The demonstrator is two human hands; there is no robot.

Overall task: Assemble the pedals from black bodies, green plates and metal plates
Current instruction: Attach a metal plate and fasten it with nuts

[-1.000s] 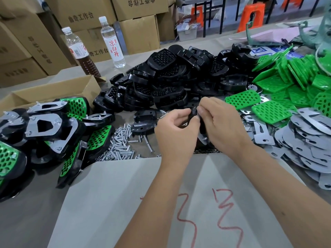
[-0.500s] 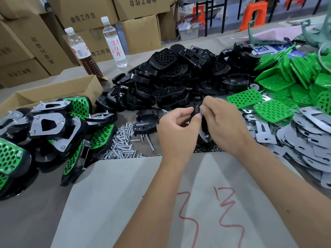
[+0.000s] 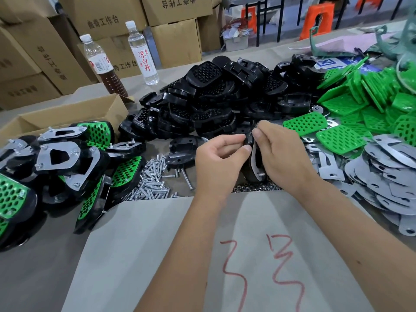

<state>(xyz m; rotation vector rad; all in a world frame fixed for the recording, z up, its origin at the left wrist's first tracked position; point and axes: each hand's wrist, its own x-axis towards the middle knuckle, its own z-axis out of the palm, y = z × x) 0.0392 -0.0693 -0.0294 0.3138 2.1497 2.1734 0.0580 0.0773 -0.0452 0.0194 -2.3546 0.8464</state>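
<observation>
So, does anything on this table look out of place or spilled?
Mostly sorted piles. A few screws lie loose beside the screw heap, near a lone black body. Both hands, left hand and right hand, hold one pedal.

- I see one pedal (image 3: 255,158) being held on edge at the frame's centre, its black body mostly hidden, a metal plate on its near face and a bolt end poking out low down.
- The black bodies (image 3: 216,102) lie heaped above centre, perforated faces pointing all ways.
- The green plates (image 3: 369,97), perforated, pile up at upper right, two lying flat nearest centre.
- The metal plates (image 3: 387,176), grey and flat, overlap along the right edge.
- The finished pedals (image 3: 60,158) are stacked at left, green or metal faces showing.
</observation>
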